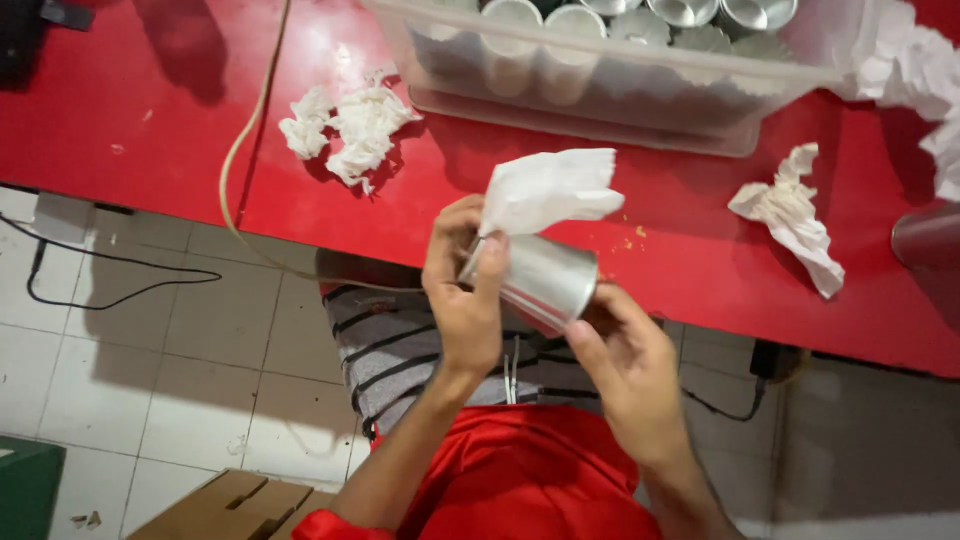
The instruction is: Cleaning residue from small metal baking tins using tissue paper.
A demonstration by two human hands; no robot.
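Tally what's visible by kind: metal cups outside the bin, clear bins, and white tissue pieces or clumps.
Metal cup in both hands: 1
Clear plastic bin: 1
White tissue in hand: 1
Crumpled tissue clumps on the red table: 3
Total: 6

brown cardboard box (235, 505) on floor, bottom left.

A red table (660, 250) fills the upper frame. On it, at twelve o'clock, sits a clear plastic bin (620, 85) of metal cups. Crumpled tissue (345, 125) lies at ten o'clock, another wad (795, 215) at three, more paper (915, 70) at two.
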